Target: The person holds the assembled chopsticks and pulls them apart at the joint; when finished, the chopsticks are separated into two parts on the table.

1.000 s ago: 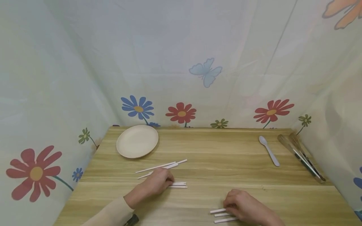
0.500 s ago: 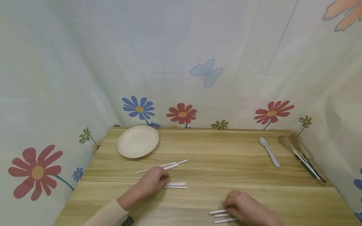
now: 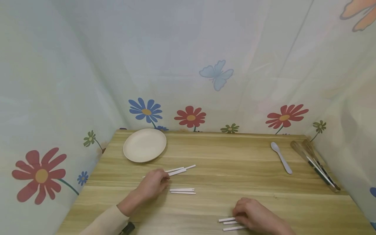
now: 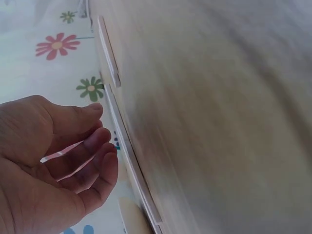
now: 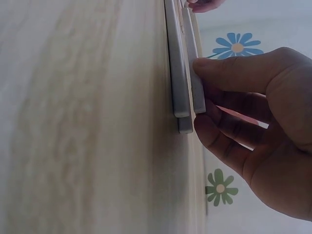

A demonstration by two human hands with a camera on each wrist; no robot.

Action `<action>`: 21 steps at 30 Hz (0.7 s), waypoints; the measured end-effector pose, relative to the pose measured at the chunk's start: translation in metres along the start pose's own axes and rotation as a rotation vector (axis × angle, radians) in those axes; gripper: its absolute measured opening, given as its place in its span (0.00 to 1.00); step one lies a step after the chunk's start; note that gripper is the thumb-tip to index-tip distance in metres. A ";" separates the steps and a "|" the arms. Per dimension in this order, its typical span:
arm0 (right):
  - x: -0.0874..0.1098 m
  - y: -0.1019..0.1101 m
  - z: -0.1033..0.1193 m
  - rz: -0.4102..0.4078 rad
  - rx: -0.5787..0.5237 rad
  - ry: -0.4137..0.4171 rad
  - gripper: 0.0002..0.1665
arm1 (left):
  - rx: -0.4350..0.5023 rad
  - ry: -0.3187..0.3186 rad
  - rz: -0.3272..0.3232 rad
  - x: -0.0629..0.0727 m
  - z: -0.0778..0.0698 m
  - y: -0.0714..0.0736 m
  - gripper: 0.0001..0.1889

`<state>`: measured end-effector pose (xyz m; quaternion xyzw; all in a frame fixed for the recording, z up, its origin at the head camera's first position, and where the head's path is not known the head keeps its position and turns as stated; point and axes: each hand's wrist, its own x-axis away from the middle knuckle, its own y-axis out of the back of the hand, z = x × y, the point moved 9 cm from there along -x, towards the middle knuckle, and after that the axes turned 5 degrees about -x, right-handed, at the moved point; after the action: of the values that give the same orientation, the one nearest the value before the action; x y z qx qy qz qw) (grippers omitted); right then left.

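Note:
My left hand (image 3: pixel 152 184) hovers above crossed slim white sticks (image 3: pixel 177 172), covering part of them. In the left wrist view, its fingers are loosely curved with nothing between them, and a long stick (image 4: pixel 129 151) lies on the table beyond the fingertips. Several short white sticks (image 3: pixel 182 189) lie side by side just right of this hand. My right hand (image 3: pixel 255 213) is low at the table's front, over another group of white sticks (image 3: pixel 233 228). Seen from the right wrist, thumb and fingers pinch the end of one flat white stick (image 5: pixel 194 63), beside others (image 5: pixel 176 73).
A round cream plate (image 3: pixel 145 145) sits at the back left of the wooden table (image 3: pixel 223 153). On the right lie a pale lilac spoon (image 3: pixel 282 158) and long-handled tools with brown, brush-like heads (image 3: pixel 315 166). Flower-printed curtains (image 3: pixel 188 75) enclose the back and sides.
My left hand has moved left and back, off the short parallel sticks and over the crossed ones. The right hand has stayed in place on its sticks.

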<state>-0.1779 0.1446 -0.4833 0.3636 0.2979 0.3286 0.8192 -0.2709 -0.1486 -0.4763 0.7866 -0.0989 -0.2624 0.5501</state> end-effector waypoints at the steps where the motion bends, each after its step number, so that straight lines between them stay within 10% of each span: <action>1: 0.000 0.000 0.000 0.000 -0.002 0.001 0.09 | -0.006 -0.004 -0.001 0.000 0.001 0.000 0.08; 21: 0.004 -0.002 -0.005 0.016 -0.005 -0.034 0.09 | -0.032 0.132 0.047 0.000 0.018 -0.004 0.09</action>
<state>-0.1781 0.1482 -0.4889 0.3694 0.2801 0.3298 0.8224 -0.2809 -0.1618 -0.4851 0.7909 -0.0769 -0.1984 0.5738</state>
